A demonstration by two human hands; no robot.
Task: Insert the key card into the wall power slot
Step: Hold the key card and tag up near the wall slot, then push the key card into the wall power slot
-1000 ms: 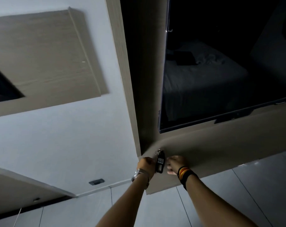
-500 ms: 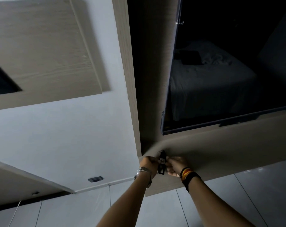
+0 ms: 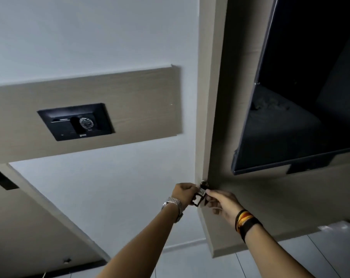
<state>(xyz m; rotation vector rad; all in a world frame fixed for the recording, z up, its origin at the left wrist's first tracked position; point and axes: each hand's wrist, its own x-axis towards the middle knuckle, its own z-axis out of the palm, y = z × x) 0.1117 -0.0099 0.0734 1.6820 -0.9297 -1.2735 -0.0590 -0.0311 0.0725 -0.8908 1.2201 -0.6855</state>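
Observation:
A small black key card tag (image 3: 200,196) with a white sticker and a metal ring is held between both hands, low in the middle of the view. My left hand (image 3: 185,192), with a metal watch on its wrist, pinches the tag from the left. My right hand (image 3: 223,203), with striped wristbands, grips it from the right. The black wall power slot (image 3: 75,121) sits in a light wooden panel (image 3: 140,109) on the white wall, up and far to the left of my hands. Its narrow slot at the top looks empty.
A wall-mounted dark TV screen (image 3: 296,109) fills the upper right on a wooden board (image 3: 214,97) whose edge runs down beside my hands. A wooden door (image 3: 29,227) with a dark handle is at the lower left. Light floor tiles lie below.
The view has swung to the left, bringing the black power slot into sight. Both hands stay together on the tag, now over the wooden board's left edge.

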